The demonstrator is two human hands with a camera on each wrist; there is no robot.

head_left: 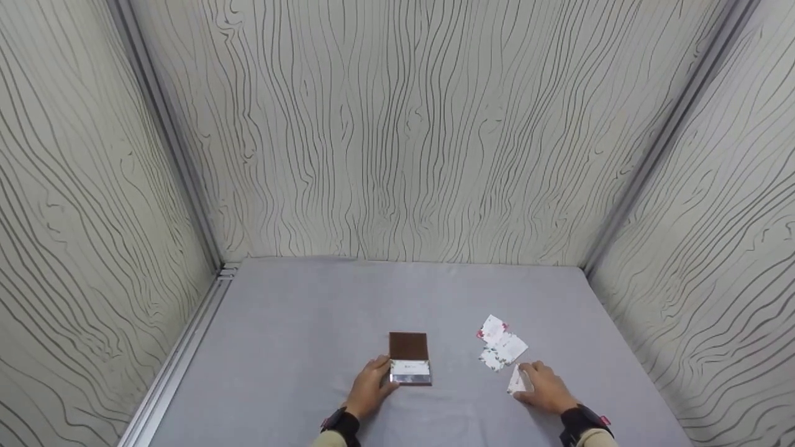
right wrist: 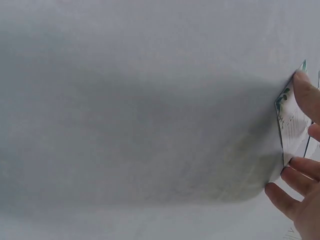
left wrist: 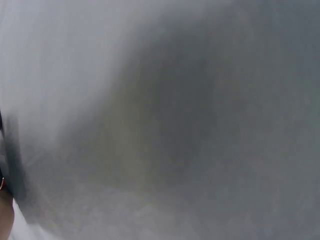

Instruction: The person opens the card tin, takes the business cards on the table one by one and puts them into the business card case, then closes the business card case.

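In the head view a brown card case [head_left: 408,346] lies unfolded on the grey cloth, with a white printed card [head_left: 410,367] in its lower half above a shiny strip. My left hand [head_left: 370,386] holds the case by its left edge, thumb near the bottom corner. Only a sliver of that hand shows in the left wrist view. To the right, my right hand [head_left: 545,388] pinches a white card [head_left: 517,380] between thumb and fingers. Green leaf print marks this card [right wrist: 292,120] in the right wrist view, where it stands tilted against the cloth.
Several white floral cards [head_left: 510,347] lie overlapping just beyond my right hand. Grey cloth covers the table [head_left: 298,323]. Wood-patterned walls [head_left: 397,155] rise at the back and both sides, and a metal rail [head_left: 180,360] runs along the left edge.
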